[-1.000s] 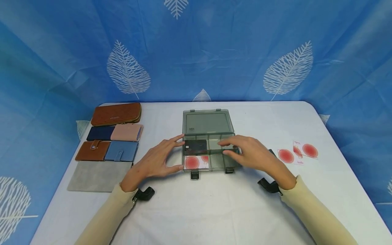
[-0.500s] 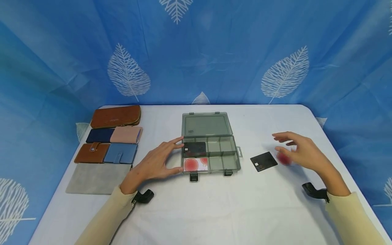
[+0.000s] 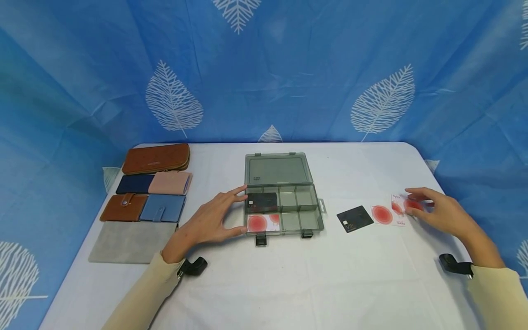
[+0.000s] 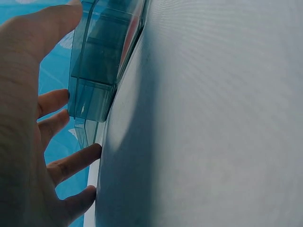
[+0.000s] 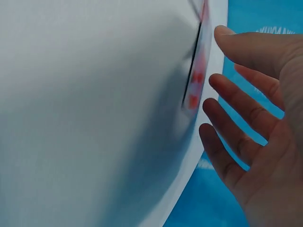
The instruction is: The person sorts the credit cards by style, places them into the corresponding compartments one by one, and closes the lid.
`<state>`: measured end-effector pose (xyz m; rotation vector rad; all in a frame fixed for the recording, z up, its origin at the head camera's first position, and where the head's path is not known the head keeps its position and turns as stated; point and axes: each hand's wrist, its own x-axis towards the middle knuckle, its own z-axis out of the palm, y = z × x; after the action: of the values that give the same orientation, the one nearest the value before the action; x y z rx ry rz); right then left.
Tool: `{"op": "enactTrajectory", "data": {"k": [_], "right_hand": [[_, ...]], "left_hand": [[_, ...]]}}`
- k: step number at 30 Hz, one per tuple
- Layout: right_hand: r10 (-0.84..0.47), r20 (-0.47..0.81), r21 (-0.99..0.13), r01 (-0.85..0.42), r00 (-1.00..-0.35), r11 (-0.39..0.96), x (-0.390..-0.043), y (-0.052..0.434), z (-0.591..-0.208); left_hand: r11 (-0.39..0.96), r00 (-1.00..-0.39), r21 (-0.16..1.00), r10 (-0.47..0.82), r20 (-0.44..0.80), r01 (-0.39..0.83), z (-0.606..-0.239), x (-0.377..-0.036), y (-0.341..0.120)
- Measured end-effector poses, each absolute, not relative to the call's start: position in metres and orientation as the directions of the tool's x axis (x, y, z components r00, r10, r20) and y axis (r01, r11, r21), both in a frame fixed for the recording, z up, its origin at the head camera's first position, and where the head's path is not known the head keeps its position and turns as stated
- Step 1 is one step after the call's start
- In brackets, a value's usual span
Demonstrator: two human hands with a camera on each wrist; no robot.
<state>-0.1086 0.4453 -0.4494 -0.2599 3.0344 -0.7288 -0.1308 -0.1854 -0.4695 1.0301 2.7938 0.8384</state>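
Covering the table [image 3: 288, 284], white cloth, blue leaf-print backdrop [image 3: 288, 68]

"VIP" on black card [image 3: 355, 218]

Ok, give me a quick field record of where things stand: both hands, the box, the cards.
left hand: open, fingertips against the left side of the organizer box
right hand: open, over the red-spot cards lying on the table
box lid: open, laid back
box contents: black card and red-spot card in left compartments
black card on table: between box and red-spot cards
wallets: grouped at left
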Motion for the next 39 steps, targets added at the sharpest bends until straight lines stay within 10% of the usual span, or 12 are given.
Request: {"op": "enactTrajectory", "data": {"k": [23,39], "right_hand": [[-0.056,-0.113,-0.433,-0.001,-0.992,0.901,-0.096,0.463,-0.446],[0.008,0.052,-0.530,-0.020,-0.999,0.847,-0.105,0.414,-0.415]], "left_hand": [[0.632,-0.779,0.505,0.610,0.143,0.588,-0.469,-0.129,-0.186],[0.623,-0.775,0.511,0.615,0.146,0.592,-0.469,-0.132,-0.186]]}}
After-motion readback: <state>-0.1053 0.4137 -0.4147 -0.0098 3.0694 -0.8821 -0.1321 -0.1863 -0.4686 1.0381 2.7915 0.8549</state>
